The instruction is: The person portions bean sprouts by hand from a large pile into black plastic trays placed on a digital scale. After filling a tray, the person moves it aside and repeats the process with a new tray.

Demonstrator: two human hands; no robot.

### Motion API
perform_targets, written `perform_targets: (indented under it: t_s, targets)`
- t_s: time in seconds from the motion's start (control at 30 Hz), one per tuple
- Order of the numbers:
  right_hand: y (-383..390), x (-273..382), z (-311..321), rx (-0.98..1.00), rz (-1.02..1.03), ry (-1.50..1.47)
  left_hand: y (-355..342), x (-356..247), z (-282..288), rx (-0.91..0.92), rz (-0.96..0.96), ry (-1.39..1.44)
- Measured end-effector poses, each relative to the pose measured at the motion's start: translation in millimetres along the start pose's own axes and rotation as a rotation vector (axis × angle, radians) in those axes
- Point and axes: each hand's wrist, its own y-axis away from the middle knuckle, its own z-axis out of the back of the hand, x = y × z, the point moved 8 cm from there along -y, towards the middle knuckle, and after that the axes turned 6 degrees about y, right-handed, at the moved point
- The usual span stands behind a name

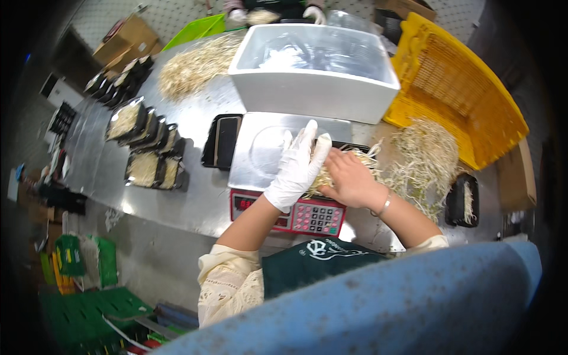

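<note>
I recorded one fisheye view, worn on the person's head, facing steeply downward across the metal table (204, 189). The gloved left hand (297, 165) and bare right hand (355, 180) lay close, near mid-view; straight edges bowed outward.

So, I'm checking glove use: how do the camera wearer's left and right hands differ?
The left hand wears a white glove; the right hand is bare. The right hand has a bracelet at its wrist; the left hand shows none. Both hands are close together, near the sprouts.
</note>
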Motion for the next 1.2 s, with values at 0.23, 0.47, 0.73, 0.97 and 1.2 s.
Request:
perform_targets:
  t_s: [0.23, 0.47, 0.73, 0.97, 1.2]
  targets:
    - [7.7, -58.6, 25.6, 0.077, -0.018, -0.069, -4.5, -26.9, -46.3, 0.336, -0.36, -0.445]
    - [52.1, -94.4, 20.1, 0.083, -0.21, -0.417, -14.9, -18.6, -57.2, 0.41, -0.28, -0.465]
    - [63.8, -118.1, 28.3, -0.093, -0.245, -0.6, -16.7, -15.8, -64.8, 0.347, -0.272, -0.465]
    - [92.0, -156.4, 89.7, -0.324, -0.355, -0.96, -11.6, -28.9, -49.3, 0.491, -0.055, -0.589]
    - [12.6, -83.4, 61.0, -0.167, -0.135, -0.745, 23.6, -14.9, 25.9, 0.123, 0.046, 0.445]
